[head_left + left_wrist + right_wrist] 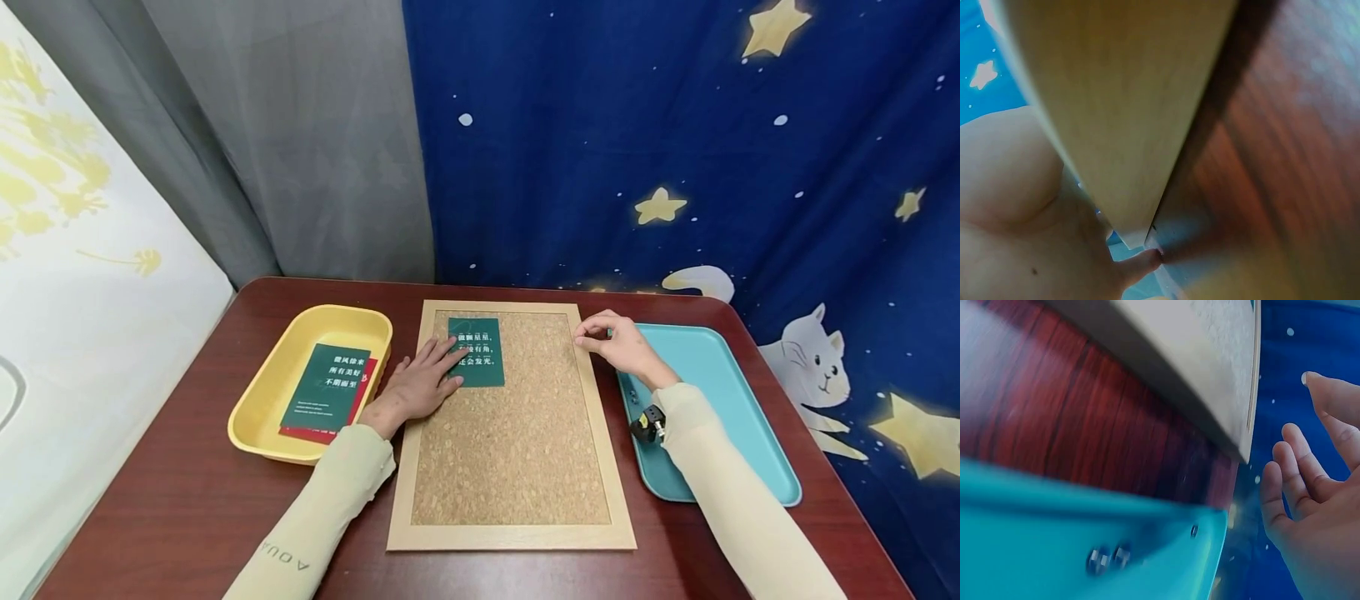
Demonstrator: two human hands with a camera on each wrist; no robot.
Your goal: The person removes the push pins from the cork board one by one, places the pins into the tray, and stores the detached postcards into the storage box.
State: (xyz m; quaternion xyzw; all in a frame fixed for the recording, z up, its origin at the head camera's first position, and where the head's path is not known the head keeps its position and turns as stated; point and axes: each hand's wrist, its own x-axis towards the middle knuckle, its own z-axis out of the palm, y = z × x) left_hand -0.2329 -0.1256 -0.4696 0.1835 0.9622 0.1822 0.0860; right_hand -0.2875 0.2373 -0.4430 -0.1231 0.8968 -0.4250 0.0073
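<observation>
My left hand [420, 385] lies with spread fingers over the left frame of a cork board [525, 450]. Its fingertips rest on the left side of a dark green card [483, 367] with white writing, which lies near the board's upper left corner. At the board's upper right edge is my right hand [618, 343], thumb and index finger brought close together. In the right wrist view the other fingers [1297, 481] are loosely bent; I cannot tell whether the fingertips pinch something small. The left wrist view shows the side of my left hand [1016, 237] against the wooden frame [1122, 112].
To the left, a yellow tray [251, 417] holds a green card [322, 387] over red ones [307, 434]. A turquoise tray [720, 400] stands on the right, with several small shiny pieces [1097, 559] in it. Curtains [525, 167] hang behind the dark red table [172, 467].
</observation>
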